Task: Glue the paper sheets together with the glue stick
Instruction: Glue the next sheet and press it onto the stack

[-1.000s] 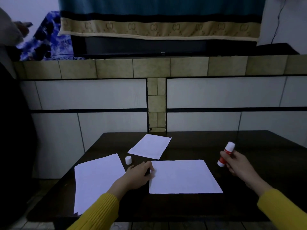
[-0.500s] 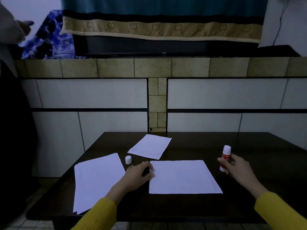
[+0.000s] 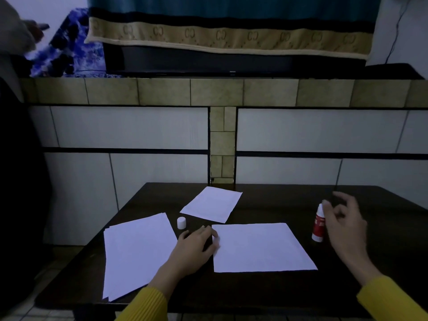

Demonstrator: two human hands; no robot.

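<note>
A single white sheet (image 3: 261,247) lies flat in the middle of the dark table (image 3: 278,293). My left hand (image 3: 196,246) rests at its left edge, fingertips on the paper's corner. A red-and-white glue stick (image 3: 317,224) stands upright on the table to the right of the sheet, uncapped. My right hand (image 3: 345,224) hovers just right of it with fingers spread and loosely bent, holding nothing. The stick's white cap (image 3: 181,222) stands left of the sheet. A stack of white sheets (image 3: 136,253) lies at the left, and a smaller paper (image 3: 212,203) lies farther back.
A tiled low wall (image 3: 222,126) rises right behind the table's far edge. A person's sleeve and hand (image 3: 20,35) show at the top left. Dark bare tabletop stretches along the right side and the near edge.
My right hand lowered the glue stick, stood it upright on the table and let go of it. My left hand stayed at the sheet's left edge.
</note>
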